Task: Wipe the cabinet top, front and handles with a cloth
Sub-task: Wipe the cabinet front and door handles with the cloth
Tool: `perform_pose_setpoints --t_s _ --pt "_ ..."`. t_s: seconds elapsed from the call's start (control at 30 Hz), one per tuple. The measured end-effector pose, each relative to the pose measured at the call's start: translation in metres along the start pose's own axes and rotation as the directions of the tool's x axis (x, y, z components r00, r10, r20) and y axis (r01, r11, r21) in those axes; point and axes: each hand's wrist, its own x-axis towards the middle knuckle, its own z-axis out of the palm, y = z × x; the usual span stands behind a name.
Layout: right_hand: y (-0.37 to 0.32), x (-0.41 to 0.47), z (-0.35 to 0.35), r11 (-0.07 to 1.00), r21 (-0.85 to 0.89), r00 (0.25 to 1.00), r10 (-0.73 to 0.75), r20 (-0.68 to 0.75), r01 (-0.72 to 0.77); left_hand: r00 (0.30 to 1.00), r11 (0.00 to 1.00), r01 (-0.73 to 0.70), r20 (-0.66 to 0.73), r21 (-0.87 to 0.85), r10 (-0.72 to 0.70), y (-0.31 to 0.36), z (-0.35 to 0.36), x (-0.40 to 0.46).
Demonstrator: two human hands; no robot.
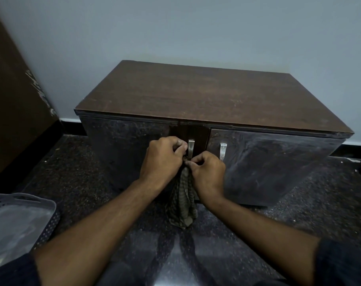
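Observation:
A low dark-brown cabinet (206,93) stands against the wall, with two glossy doors and two metal handles. My left hand (163,159) and my right hand (208,172) meet at the left handle (191,146), both pinching a checked olive cloth (182,205) around the handle's lower part. The rest of the cloth hangs down between my wrists. The right handle (223,150) is bare. The left door stands slightly ajar at the middle, showing a dark gap.
A grey perforated plastic basket (20,215) sits on the floor at the lower left. A brown wooden panel (12,112) leans at the left. The speckled dark floor (299,207) surrounds the cabinet.

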Motion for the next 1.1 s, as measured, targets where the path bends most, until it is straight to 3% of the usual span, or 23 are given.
perform_pose_setpoints --t_s 0.13,0.27,0.43,0.6,0.8,0.97,1.1 --pt "-0.006 0.002 0.011 0.965 0.100 0.970 0.242 0.019 -0.242 1.000 1.000 -0.007 0.005 -0.011 0.007 -0.001 0.000 -0.001" --pt "-0.006 0.001 0.028 0.904 0.139 0.914 0.393 0.098 -0.404 0.998 0.999 -0.040 0.040 -0.016 0.041 0.000 0.001 -0.003" --pt "-0.004 0.002 0.038 0.855 0.196 0.874 0.449 0.184 -0.480 0.998 0.999 -0.042 0.051 -0.001 0.042 -0.003 -0.001 -0.003" --pt "0.002 0.001 0.023 0.798 0.254 0.836 0.538 0.112 -0.547 0.999 1.000 -0.019 0.029 0.003 0.019 -0.001 -0.001 -0.004" --pt "-0.019 0.003 -0.006 0.963 0.115 0.969 0.246 -0.023 -0.242 1.000 1.000 -0.013 0.010 -0.001 0.013 0.002 0.004 -0.001" --pt "-0.021 -0.006 -0.008 0.986 -0.074 0.980 0.159 0.120 -0.151 1.000 1.000 -0.012 0.014 -0.018 0.013 0.002 0.002 -0.002" --pt "-0.028 -0.001 -0.012 0.995 -0.096 0.998 0.018 0.053 -0.012 1.000 0.999 -0.008 0.007 -0.032 0.008 0.002 0.001 -0.003"
